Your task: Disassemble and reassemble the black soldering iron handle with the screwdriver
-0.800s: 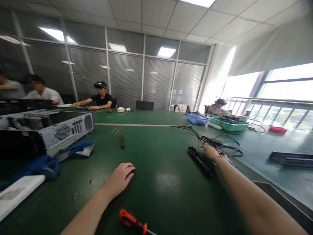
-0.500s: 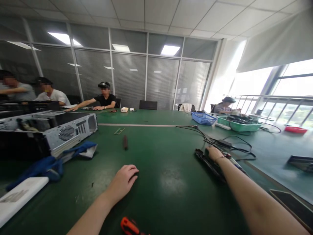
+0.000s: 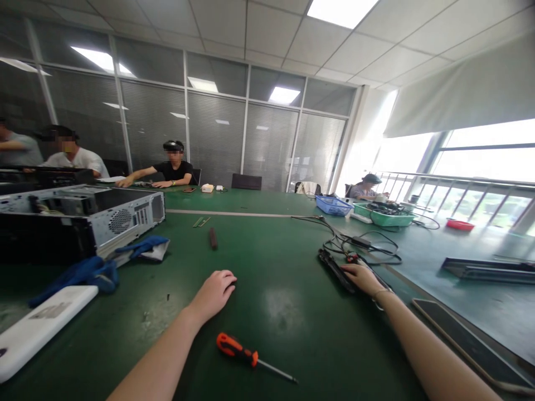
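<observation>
My left hand [image 3: 214, 296] rests palm down on the green table [image 3: 267, 345], its fingers loosely bent and the thumb a little apart. I make out no object in it. Below it lies a screwdriver [image 3: 238, 350] with an orange and black handle, its shaft pointing right. My right hand [image 3: 363, 277] reaches over a group of dark parts on the right, with its fingers stretched out. They touch or lie just above a long black part [image 3: 336, 270]; the fingertips are partly hard to make out. Black cables [image 3: 370, 243] lie beyond.
At left stand an open computer case [image 3: 129, 220], blue gloves [image 3: 94, 273] and a white oblong box [image 3: 50, 328]. A brown bar [image 3: 213, 238] and green strips [image 3: 201, 222] lie mid-table. Blue basket [image 3: 333, 206], green basket [image 3: 384, 216] and dark panel [image 3: 463, 340] are right. Several people sit around.
The view has turned right and down, bringing the whole screwdriver into sight. My right hand has shifted on the dark parts and its fingers are straighter. My left hand stays resting on the table.
</observation>
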{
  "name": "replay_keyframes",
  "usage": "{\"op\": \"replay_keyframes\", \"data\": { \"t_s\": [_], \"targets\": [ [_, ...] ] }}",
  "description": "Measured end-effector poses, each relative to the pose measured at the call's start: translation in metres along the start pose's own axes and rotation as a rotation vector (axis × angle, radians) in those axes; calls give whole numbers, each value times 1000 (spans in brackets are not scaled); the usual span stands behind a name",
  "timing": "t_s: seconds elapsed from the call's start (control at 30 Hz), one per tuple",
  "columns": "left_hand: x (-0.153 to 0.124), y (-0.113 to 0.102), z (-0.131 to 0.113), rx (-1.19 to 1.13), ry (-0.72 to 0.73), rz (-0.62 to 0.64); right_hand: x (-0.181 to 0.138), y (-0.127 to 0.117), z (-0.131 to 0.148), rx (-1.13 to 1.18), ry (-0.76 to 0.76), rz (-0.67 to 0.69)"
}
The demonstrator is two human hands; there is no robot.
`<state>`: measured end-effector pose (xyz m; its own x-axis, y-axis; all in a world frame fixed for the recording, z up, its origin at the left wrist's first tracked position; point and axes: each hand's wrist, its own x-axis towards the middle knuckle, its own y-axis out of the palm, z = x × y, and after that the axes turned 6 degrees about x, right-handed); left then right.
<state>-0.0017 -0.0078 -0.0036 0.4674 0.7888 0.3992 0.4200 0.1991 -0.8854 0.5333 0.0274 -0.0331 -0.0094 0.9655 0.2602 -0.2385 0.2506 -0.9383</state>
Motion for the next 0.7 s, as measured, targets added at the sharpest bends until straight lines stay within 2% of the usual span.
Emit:
{"op": "replay_keyframes", "data": {
  "t_s": [0.4, 0.6, 0.7],
  "targets": [
    [-3, -5, 4, -27, -8, 45, -41, -12, 41, -34, 133, -119],
    [-3, -6, 4, -29, 11, 63, -83, -14, 54, -79, 264, -141],
    [-5, -8, 2, -26, 11, 64, -104, -10, 73, -60, 233, -152]
  ]
}}
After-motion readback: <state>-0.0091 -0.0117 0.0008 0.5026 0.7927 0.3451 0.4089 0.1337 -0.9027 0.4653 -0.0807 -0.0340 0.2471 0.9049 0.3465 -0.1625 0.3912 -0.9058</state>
